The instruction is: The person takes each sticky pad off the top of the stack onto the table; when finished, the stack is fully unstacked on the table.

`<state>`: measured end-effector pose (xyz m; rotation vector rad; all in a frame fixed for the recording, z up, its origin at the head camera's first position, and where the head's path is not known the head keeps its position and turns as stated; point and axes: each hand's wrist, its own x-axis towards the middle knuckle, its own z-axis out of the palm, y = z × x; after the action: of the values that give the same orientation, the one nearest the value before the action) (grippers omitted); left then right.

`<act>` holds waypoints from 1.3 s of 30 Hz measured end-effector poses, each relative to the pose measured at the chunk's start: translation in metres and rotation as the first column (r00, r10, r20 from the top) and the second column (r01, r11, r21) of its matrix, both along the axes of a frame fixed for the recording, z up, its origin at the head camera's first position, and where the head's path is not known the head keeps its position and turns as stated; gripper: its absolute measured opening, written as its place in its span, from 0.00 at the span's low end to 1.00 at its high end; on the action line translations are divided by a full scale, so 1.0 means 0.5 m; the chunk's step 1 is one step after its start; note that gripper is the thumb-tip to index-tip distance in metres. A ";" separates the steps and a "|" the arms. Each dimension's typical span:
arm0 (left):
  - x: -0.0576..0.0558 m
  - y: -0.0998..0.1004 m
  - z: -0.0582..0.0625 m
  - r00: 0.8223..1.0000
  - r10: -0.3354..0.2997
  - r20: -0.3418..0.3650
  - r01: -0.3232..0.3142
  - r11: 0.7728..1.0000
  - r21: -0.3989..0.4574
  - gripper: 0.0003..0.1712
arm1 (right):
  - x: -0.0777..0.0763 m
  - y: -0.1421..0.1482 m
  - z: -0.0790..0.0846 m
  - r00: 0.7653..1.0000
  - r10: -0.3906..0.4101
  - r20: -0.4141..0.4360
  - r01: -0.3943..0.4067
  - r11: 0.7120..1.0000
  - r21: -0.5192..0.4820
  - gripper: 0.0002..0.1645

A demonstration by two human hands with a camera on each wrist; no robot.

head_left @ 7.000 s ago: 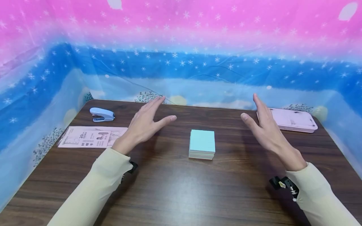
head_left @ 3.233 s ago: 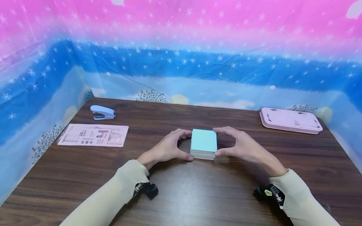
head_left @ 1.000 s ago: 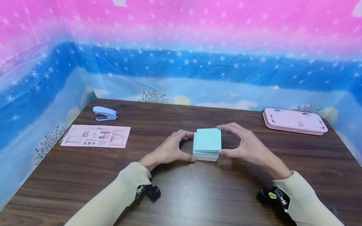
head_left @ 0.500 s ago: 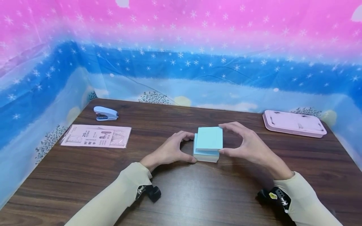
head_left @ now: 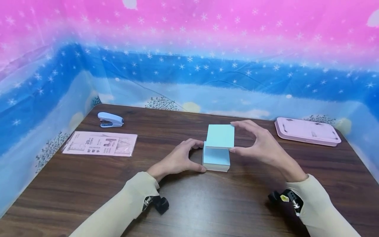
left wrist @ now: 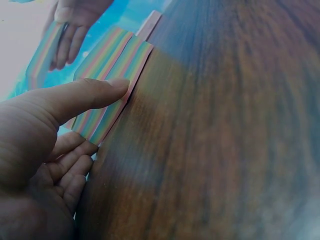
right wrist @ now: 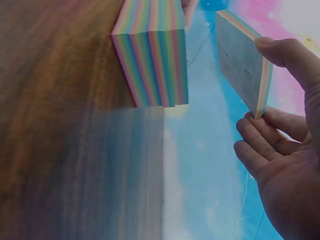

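Note:
A stack of sticky note pads (head_left: pixel 217 158) rests on the wooden table, its sides striped in rainbow colours. My left hand (head_left: pixel 177 156) grips the stack's left side, thumb at the near corner and fingers at the far one. Above the stack, my right hand (head_left: pixel 260 141) pinches one sticky note pad (head_left: pixel 220 135) by its right edge between thumb and fingers. In the right wrist view this lifted pad (right wrist: pixel 242 62) is apart from the stack (right wrist: pixel 155 55) and shows a greyish printed underside. The left thumb presses the striped side of the stack (left wrist: pixel 117 60) in the left wrist view.
A light blue stapler (head_left: pixel 110 119) lies at the back left, with a flat pink printed packet (head_left: pixel 100 144) in front of it. At the back right is a pink case (head_left: pixel 308 131). A snowflake-patterned cloth (head_left: pixel 189 65) hangs behind and beside the table (head_left: pixel 183 210).
Both hands came in from the sides to the stack. My right hand took hold of the top pad and raised it clear of the rest, while the left stayed at the stack.

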<state>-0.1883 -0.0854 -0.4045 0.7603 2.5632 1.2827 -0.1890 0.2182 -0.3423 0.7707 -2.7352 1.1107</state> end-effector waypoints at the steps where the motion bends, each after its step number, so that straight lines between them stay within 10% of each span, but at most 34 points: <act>1: 0.000 -0.001 0.000 1.000 0.004 -0.003 -0.004 1.000 -0.001 0.51 | -0.004 -0.002 0.004 1.000 0.002 -0.003 -0.002 1.000 0.004 0.46; 39: 0.000 -0.002 -0.004 1.000 -0.004 0.003 0.004 1.000 0.000 0.48 | -0.156 -0.121 0.085 0.997 0.075 0.002 -0.075 0.997 0.016 0.51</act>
<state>-0.1883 -0.0864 -0.4065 0.7620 2.5579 1.2812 -0.2670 0.1577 -0.2999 0.8810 -2.7411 1.1050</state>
